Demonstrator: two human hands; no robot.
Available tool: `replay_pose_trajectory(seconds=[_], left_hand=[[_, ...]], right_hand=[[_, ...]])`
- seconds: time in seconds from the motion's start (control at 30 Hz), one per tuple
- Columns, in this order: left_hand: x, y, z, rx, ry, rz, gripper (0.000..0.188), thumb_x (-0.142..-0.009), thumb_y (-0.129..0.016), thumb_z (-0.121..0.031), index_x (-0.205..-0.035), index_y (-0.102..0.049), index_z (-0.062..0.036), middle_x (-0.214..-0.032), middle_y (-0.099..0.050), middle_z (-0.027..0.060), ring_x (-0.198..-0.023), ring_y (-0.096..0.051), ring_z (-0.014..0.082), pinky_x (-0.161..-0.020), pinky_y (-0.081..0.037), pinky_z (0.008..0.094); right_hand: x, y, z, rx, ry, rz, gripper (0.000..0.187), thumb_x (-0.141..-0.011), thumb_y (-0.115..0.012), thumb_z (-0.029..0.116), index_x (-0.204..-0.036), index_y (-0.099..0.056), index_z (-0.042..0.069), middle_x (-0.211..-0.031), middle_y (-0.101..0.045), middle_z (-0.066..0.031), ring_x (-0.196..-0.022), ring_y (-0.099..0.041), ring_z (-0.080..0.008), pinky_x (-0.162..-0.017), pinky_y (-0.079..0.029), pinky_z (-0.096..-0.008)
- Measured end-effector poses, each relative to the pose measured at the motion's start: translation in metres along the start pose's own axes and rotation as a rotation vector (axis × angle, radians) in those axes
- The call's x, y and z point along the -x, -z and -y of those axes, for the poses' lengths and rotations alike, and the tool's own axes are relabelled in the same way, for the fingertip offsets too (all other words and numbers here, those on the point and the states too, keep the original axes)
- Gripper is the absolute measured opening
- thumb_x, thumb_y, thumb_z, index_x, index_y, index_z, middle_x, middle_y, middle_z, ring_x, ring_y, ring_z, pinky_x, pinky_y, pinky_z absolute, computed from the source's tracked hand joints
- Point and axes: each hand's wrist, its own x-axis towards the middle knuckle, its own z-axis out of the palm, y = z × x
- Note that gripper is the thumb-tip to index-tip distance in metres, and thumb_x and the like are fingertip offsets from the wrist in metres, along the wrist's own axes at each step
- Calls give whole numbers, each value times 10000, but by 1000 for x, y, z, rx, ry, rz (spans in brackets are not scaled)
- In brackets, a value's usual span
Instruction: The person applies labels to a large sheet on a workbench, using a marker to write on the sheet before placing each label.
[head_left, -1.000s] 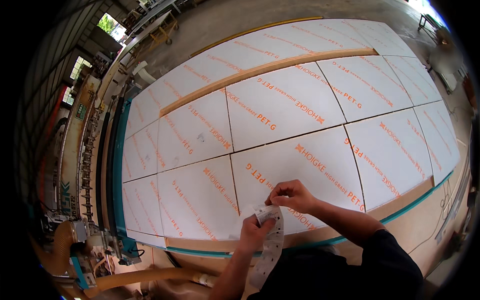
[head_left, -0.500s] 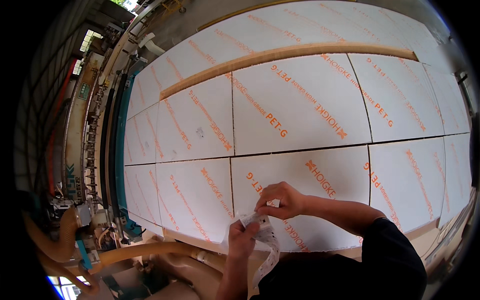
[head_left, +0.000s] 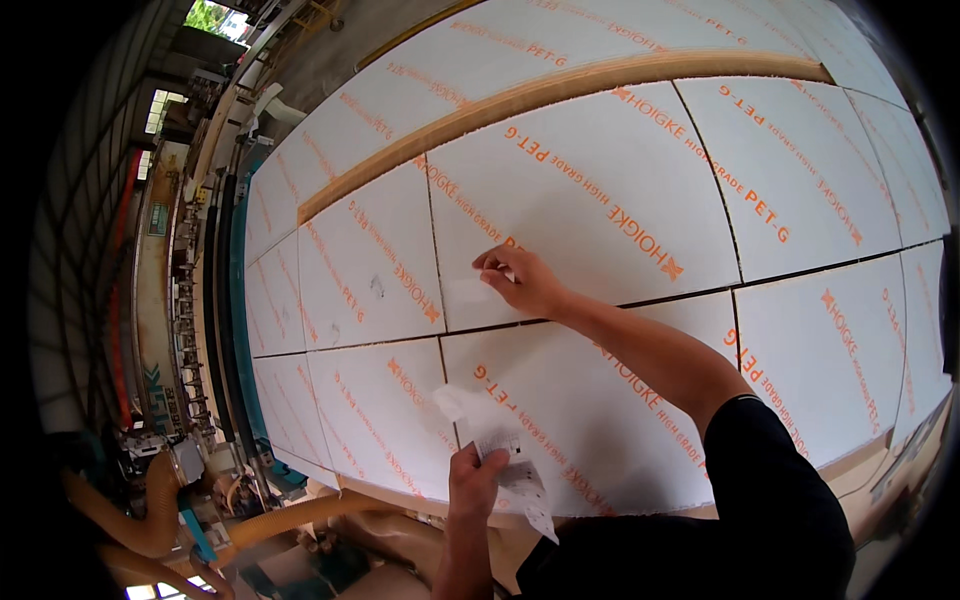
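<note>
My left hand point(head_left: 472, 482) is closed round a strip of printed white labels point(head_left: 524, 488), at the near edge of the panels. The strip's tail hangs down toward my dark shirt, and a thin translucent piece of backing point(head_left: 462, 404) sticks out beyond the thumb. Farther forward, my right hand point(head_left: 522, 282) reaches over a large white panel point(head_left: 570, 230) with orange print. Its thumb and fingers are pinched together on what looks like a small pale label point(head_left: 466, 290), faint against the white surface. Whether that label touches the panel I cannot tell.
Several cut white panels lie side by side with dark gaps between them. A long brown strip point(head_left: 560, 88) crosses the far part. At left runs a machine with a teal edge point(head_left: 254, 310) and black rollers point(head_left: 216, 300). Orange-brown hoses point(head_left: 290, 508) lie at lower left.
My right hand has left the label strip and moved forward over the middle panel. My left hand stays near the front edge with the strip. The whole view has shifted slightly.
</note>
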Motion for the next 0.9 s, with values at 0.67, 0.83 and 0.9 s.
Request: replay_pose_trajectory(seconds=[0.67,0.83,0.9], left_hand=[[61,52,22,230,-160,-184,293,-811,-541,27,-1099,-579,67,-1022,-635,110,-929,-602,190,-867,-469,322],[79,54,14,237,-171,-140,265,-838,-549,2,-1092,-586,66,-995,-641,98,-894,-606,164,-845,-489,302],[91,58,12,208,-234,-65,242,-867,-557,-32,-1087,-590,63,-984,-643,88,-893,-606,156,-833,-495,298]], right_hand=[[35,70,32,1243,163,131,627,-855,-567,407,-1279,-447,-39,-1420,-367,-163,-1356,-280,-267,-1128,-197,-379],[62,69,49,1337,0,224,756,-857,-543,470,-1375,-316,-32,-1482,-262,-141,-1397,-175,-250,-1141,-150,-355],[84,70,67,1344,-29,217,680,-851,-584,431,-1326,-404,-21,-1421,-370,-159,-1344,-303,-281,-1107,-251,-361]])
